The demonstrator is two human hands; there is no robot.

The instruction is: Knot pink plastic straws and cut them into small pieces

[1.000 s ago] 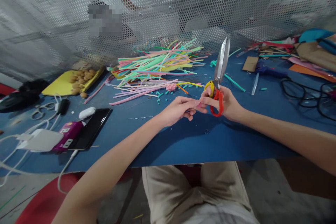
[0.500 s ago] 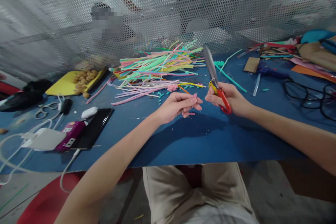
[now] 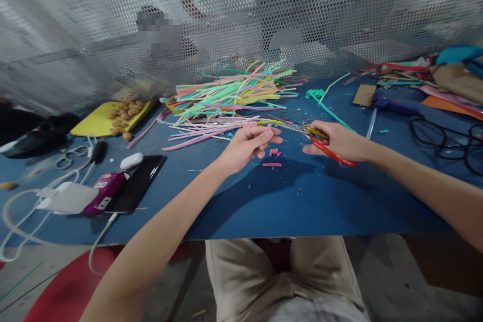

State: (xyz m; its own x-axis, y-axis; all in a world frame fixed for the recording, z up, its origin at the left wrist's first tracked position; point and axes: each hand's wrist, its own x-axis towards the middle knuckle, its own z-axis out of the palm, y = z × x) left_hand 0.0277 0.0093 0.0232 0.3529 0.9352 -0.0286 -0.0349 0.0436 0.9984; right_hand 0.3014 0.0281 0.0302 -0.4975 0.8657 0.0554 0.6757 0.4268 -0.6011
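Observation:
My right hand (image 3: 337,141) is closed round the red and yellow handles of a pair of scissors (image 3: 302,131), whose blades point left, almost level, toward my left hand. My left hand (image 3: 249,143) is pinched on a small pink piece of straw (image 3: 268,129) just above the blue table top (image 3: 264,196). A few short pink offcuts (image 3: 274,152) lie on the table between my hands. Behind them is a big heap of coloured straws (image 3: 230,95).
At the left lie a phone (image 3: 134,188), a white charger with cables (image 3: 68,197), a small pair of scissors (image 3: 70,153) and a yellow tray of nuts (image 3: 113,115). Paper scraps, a glue gun (image 3: 394,104) and black cable (image 3: 441,138) sit right. A perforated metal screen (image 3: 339,10) backs the table.
The scissors swung down from upright to nearly level, blades now aimed at my left hand. My left hand rose slightly toward the straws. Pink offcuts now lie on the table.

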